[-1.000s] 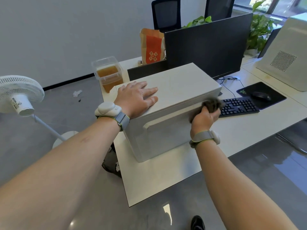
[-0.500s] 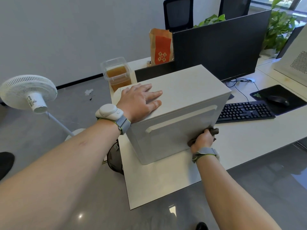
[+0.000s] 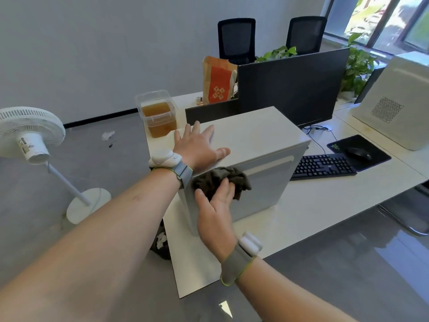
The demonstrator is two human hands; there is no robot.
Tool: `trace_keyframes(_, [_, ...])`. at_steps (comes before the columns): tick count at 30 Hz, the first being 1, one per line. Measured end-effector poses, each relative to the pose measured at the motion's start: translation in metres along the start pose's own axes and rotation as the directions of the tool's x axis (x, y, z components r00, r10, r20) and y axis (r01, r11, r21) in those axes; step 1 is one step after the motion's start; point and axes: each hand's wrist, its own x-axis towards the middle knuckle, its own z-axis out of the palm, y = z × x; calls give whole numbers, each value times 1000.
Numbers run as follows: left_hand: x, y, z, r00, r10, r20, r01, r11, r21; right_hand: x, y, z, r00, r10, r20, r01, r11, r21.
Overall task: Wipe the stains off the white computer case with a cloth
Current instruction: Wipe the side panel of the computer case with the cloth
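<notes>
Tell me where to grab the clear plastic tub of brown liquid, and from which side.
Grip the clear plastic tub by its two opposite side walls, just under the lidded rim, coming from above. It stands upright and full of liquid; the white computer case crowds its near right side, so a level approach from there is probably blocked.

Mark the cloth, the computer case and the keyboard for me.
cloth (image 3: 218, 178), head view, middle of the dark bunched fabric.
computer case (image 3: 253, 133), head view, bare top panel.
keyboard (image 3: 322, 166), head view, middle of the keys.
</notes>
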Motion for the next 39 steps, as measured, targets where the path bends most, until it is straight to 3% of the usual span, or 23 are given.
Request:
trace_keyframes(5, [5, -3, -8, 997, 0, 76, 2, 1000, -25, 14, -7, -1, 956, -244, -162, 191, 939, -286])
trace_keyframes(7, [7, -4, -15, 994, 0, 105, 7, 998, -64, 39, -9, -14, 901, -403, -159, 276, 817, -507])
trace_keyframes(9, [9, -8, -19, 996, -1, 86, 20, 976, -217, 64, -22, -25, 901, -427, -81, 264, 686, -677])
trace_keyframes(10, [13, -13, -20, 994, -18, 109, 57, 928, -368, 73, -30, -27, 909, -414, -36, 245, 605, -758])
trace_keyframes(12, [15, -21, -27, 982, -25, 188, 147, 729, -668, 86, -42, -20, 920, -387, 66, 238, 416, -878])
trace_keyframes(14, [16, -29, -32, 964, -37, 262, 242, 524, -816, 95, -52, -3, 918, -357, 173, 299, 336, -893])
trace_keyframes(15, [16, -31, -37, 961, -56, 271, 264, 480, -837, 99, -58, 6, 907, -354, 231, 351, 328, -877])
trace_keyframes(17, [20, -34, -45, 978, -94, 188, 208, 562, -801, 102, -66, 18, 853, -374, 364, 478, 279, -833])
trace_keyframes(20, [29, -32, -51, 983, -178, 35, 164, 790, -590, 91, -67, 12, 682, -430, 591, 691, 114, -714])
trace_keyframes(22, [30, -30, -55, 983, -181, 8, 164, 872, -461, 76, -52, -4, 603, -447, 660, 759, 68, -647])
trace_keyframes(24, [35, -28, -53, 986, -166, 34, 167, 915, -367, 72, -32, -30, 694, -494, 524, 672, 182, -718])
trace_keyframes(27, [34, -24, -47, 989, -104, 105, 122, 977, -173, 72, -10, -66, 864, -503, 3, 308, 524, -794])
trace_keyframes(29, [30, -18, -46, 990, -83, 115, 90, 994, -57, 68, -12, -68, 915, -343, -212, 153, 782, -604])
trace_keyframes(31, [27, -9, -46, 989, -95, 113, 96, 995, -4, 56, -19, -55, 954, -188, -234, 122, 954, -273])
trace_keyframes(34, [24, -5, -49, 989, -120, 86, 118, 993, 25, 48, -24, -32, 979, -85, -185, 78, 996, -44])
trace_keyframes(39, [24, 3, -58, 977, -145, 156, 133, 988, 84, 58, -15, -31, 974, -80, -211, 64, 995, -82])
